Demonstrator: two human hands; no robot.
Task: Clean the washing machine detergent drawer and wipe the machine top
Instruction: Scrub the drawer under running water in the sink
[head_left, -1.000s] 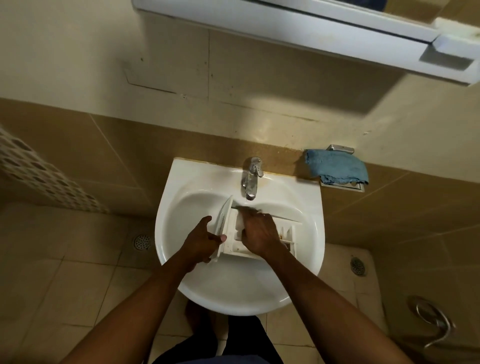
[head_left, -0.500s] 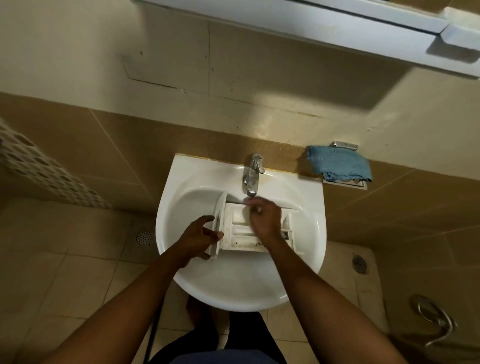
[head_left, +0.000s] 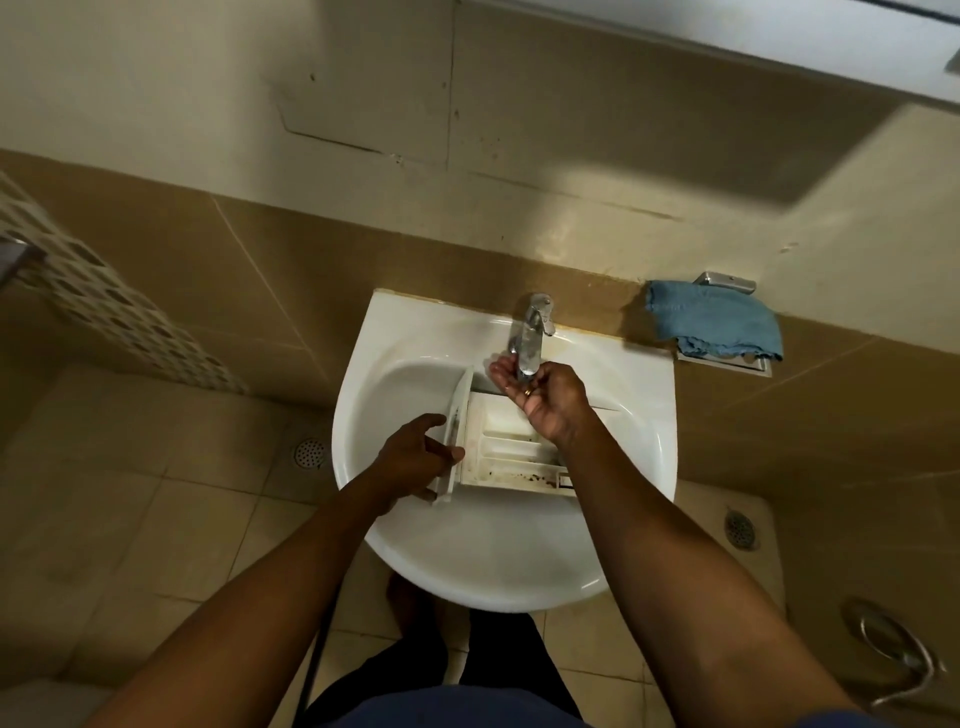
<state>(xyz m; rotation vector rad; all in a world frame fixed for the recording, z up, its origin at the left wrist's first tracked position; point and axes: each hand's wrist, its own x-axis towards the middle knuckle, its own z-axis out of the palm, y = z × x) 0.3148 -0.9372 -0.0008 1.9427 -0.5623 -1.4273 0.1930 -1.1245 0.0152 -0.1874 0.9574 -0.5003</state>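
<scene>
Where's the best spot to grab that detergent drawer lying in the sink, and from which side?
Its upright front panel, from the left, thumb on one face and fingers on the other, as the left hand grips it. That panel stands taller than the rest of the detergent drawer, a grimy tray.

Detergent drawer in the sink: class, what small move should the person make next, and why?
Probably lift the lever of the tap to run water over the detergent drawer. The right hand is at the spout, the left hand grips the drawer's front panel in the sink, and dark specks line its near edge; no flowing water shows.
</scene>
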